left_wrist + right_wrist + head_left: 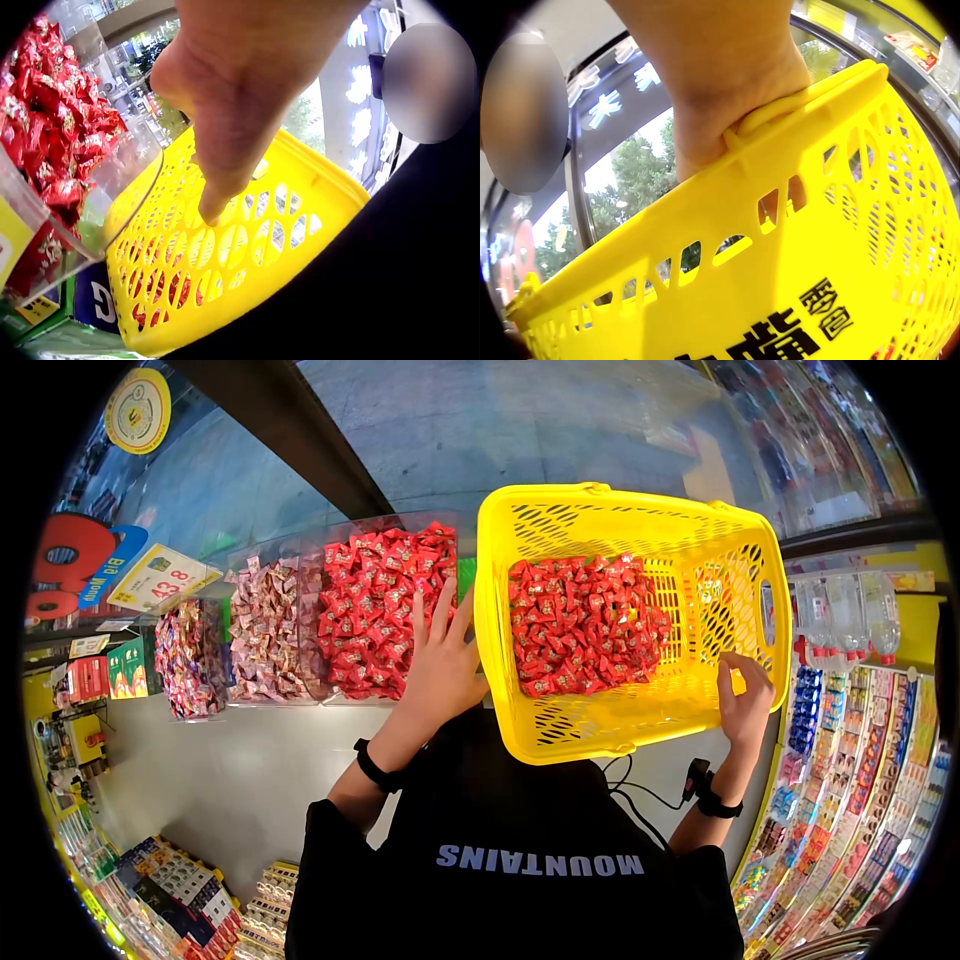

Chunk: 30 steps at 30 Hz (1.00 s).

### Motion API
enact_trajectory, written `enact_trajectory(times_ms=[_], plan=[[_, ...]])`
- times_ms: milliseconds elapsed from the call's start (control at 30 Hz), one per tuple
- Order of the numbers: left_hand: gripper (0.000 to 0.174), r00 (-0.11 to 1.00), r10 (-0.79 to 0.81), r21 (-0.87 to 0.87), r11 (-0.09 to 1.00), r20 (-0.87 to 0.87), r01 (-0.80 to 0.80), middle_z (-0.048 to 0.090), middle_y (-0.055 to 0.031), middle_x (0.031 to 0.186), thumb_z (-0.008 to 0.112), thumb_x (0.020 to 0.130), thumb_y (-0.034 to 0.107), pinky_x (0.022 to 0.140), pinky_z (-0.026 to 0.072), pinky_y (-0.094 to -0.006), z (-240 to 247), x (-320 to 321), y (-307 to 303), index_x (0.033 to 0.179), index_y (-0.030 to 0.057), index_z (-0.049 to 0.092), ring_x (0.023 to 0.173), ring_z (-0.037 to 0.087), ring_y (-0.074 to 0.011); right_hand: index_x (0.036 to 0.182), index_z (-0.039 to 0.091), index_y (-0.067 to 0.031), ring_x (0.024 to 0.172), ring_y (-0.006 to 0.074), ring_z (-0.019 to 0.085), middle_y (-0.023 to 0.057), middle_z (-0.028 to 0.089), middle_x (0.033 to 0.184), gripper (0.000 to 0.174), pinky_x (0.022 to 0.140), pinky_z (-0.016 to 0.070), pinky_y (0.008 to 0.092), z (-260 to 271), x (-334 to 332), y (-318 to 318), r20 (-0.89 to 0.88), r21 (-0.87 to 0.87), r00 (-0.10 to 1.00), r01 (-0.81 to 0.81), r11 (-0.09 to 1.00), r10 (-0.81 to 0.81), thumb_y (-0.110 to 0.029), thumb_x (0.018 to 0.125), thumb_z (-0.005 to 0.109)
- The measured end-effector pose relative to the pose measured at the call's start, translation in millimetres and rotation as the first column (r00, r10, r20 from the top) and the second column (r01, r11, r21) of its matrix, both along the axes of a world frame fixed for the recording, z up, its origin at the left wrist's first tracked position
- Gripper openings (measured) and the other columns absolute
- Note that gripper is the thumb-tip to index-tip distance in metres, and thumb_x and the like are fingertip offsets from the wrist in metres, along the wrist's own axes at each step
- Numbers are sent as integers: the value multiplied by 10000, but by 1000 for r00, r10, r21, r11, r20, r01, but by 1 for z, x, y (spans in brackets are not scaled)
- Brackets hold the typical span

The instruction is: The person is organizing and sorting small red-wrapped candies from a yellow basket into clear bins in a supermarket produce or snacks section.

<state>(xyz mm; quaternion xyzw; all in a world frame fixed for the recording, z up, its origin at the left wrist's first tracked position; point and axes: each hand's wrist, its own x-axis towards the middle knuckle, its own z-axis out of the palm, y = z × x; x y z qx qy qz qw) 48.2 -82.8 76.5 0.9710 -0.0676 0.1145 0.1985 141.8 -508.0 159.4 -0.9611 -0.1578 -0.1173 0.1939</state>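
A row of clear bins (300,703) carries loose sweets. There are red sweets (380,610) in the bin nearest the basket, pink-brown ones (265,630) next, and a mixed lot (185,660) at the far end. A price card (160,578) stands above that end. The yellow basket (600,725) touches the red bin's clear wall and bears its own heap (585,625) of red sweets. The right hand (745,705) grips its rim; the left hand (440,670) lies flat against its side.
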Motion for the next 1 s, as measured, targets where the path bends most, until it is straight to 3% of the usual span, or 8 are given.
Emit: enact_trajectory(times_ms=[167, 333, 433, 533, 767, 833, 933, 1000], plan=[[571, 999, -36, -42, 999, -25, 35, 356, -209, 1666, 775, 892, 358, 1255, 91, -749, -20, 0, -20, 1389, 91, 687, 1604, 171, -496, 1024, 770, 12, 934, 357, 748, 165, 786, 993, 140, 865, 573, 395, -13, 15, -21, 1, 70, 1000, 1, 998, -1, -55, 901, 759], [769, 998, -28, -94, 995, -64, 22, 222, -201, 1752, 791, 830, 228, 1292, 81, -686, -45, 9, -23, 1554, 150, 543, 1616, 110, -506, 996, 757, 28, 918, 345, 756, 178, 783, 977, 120, 847, 574, 387, -15, 17, -25, -10, 138, 1000, 8, 990, -7, -41, 898, 755], [732, 972, -221, -511, 846, -80, 150, 166, -230, 1759, 707, 931, 216, 1309, 76, -621, -68, 2, -23, 1606, 99, 449, 1614, 64, -533, 986, 761, 23, 906, 344, 759, 168, 784, 960, 125, 836, 574, 389, -15, 17, -24, 1, 149, 1000, -15, 989, 15, -58, 890, 768], [785, 967, -210, -732, 680, -141, 41, 126, -232, 1767, 671, 986, 379, 1294, 68, -653, -124, -10, -33, 1643, 67, 377, 1622, 27, -523, 985, 767, 13, 897, 345, 757, 160, 786, 948, 124, 834, 574, 394, -16, 16, -23, 31, 148, 999, -17, 989, 12, -67, 890, 770], [875, 928, -108, -817, 518, -357, -254, 91, -251, 1770, 609, 975, 564, 1247, 71, -744, -216, -6, -43, 1673, 104, 350, 1606, -26, -567, 978, 769, 10, 903, 350, 754, 167, 785, 955, 110, 836, 573, 393, -14, 17, -23, 4, 144, 1000, -7, 990, 7, -68, 901, 770], [852, 941, -28, -799, 537, -337, -270, 97, -275, 1758, 615, 970, 533, 1267, 99, -709, -215, -7, -45, 1668, 113, 364, 1604, -13, -569, 986, 767, 24, 905, 348, 753, 169, 784, 961, 113, 843, 572, 400, -15, 18, -23, 0, 145, 1000, -27, 989, 28, -60, 910, 765], [822, 927, 38, -528, 812, -374, -246, 142, -232, 1761, 617, 973, 503, 1288, 139, -662, -186, -12, -52, 1661, 122, 380, 1620, 28, -524, 992, 764, 29, 904, 343, 753, 168, 784, 964, 111, 847, 572, 402, -16, 18, -25, -5, 138, 999, -52, 989, 54, -51, 916, 762], [810, 901, 140, 51, 990, -411, -130, 154, -197, 1768, 618, 974, 498, 1287, 150, -660, -159, -19, -58, 1655, 123, 393, 1630, 54, -492, 995, 762, 31, 905, 341, 753, 167, 785, 965, 108, 849, 572, 401, -17, 20, -25, -4, 132, 998, -58, 990, 59, -47, 920, 760]])
